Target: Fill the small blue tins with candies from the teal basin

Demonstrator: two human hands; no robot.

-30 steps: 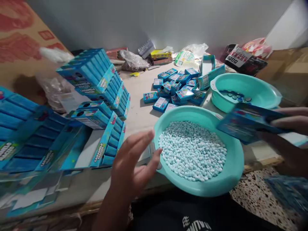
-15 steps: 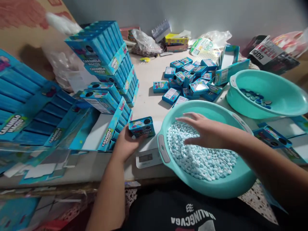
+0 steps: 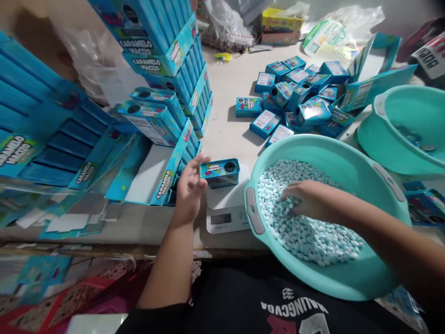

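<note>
A small blue candy box (image 3: 219, 173) stands on the white kitchen scale (image 3: 227, 218). My left hand (image 3: 190, 188) is at the box's left end, its fingers and thumb apart and not wrapped round it; whether a fingertip touches it I cannot tell. My right hand (image 3: 308, 197) reaches into the large turquoise tub (image 3: 378, 260). Its fingers are curled down into the pale blue and white candies (image 3: 320, 246), with some candies at the fingertips, which are partly hidden.
A tall stack of blue display boxes (image 3: 167, 51) stands left of centre, with an open display tray (image 3: 148, 176) before it. Several loose candy boxes (image 3: 299, 99) lie in a pile behind the tub. A second turquoise tub (image 3: 371, 139) is at the right.
My left hand has let go of the candy box, which now rests on the scale. My right hand has lowered from above the candies into them, fingers closing. The view has shifted.
</note>
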